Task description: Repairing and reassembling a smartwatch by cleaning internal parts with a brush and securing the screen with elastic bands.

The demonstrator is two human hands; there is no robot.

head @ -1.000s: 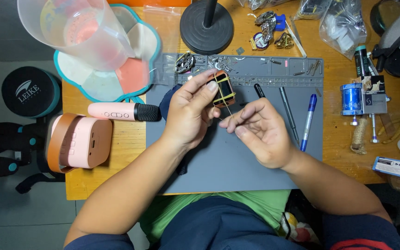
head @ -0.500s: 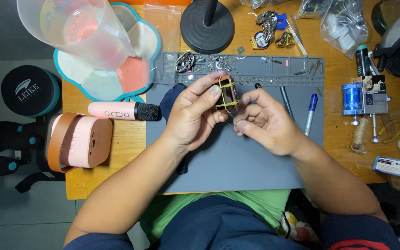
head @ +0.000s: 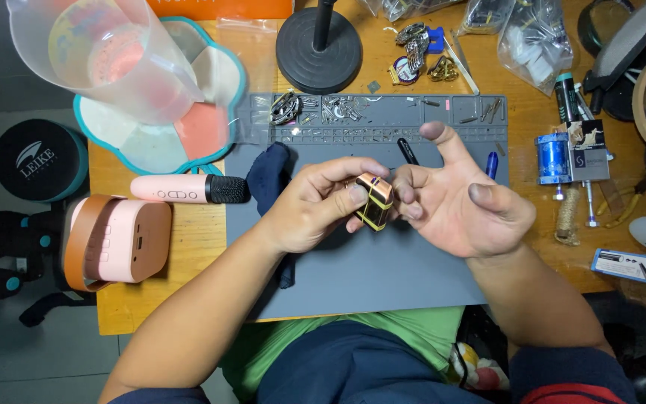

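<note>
The left hand [head: 315, 206] pinches a small rectangular gold-edged watch case [head: 374, 200] above the grey work mat [head: 383, 269] — steadied there so the right hand's [head: 461, 202] curled fingertips can reach it, other fingers splayed clear.

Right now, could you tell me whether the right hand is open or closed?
Open: the right hand has its fingers spread, palm up, beside the small black-and-copper case pinched in the left hand.

A wooden table [head: 188, 247] carries a grey mat [head: 383, 277], pink microphone [head: 188, 188] and speaker [head: 117, 241].
</note>
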